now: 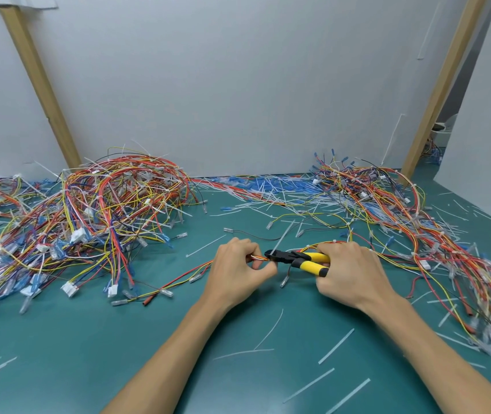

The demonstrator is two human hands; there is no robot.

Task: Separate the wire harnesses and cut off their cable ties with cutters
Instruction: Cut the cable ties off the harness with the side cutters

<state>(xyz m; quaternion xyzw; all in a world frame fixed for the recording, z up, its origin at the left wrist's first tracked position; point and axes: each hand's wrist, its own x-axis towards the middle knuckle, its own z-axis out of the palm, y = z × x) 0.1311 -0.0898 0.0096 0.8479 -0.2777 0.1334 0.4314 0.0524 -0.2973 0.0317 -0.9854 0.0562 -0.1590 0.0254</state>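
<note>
My left hand (239,271) pinches a thin bundle of orange, yellow and red wires, one wire harness (258,258), just above the green mat. My right hand (350,271) grips the yellow handles of black-jawed cutters (298,259). The cutter jaws point left and meet the bundle right beside my left fingertips, where a white cable tie (281,239) sticks up and away. The harness trails left across the mat and right toward the pile.
A big tangled pile of harnesses (89,216) lies at the left, another pile (417,234) at the right. Cut white ties (268,195) litter the green mat (118,354), thickest at the back. A white wall with two wooden posts (38,82) closes the back.
</note>
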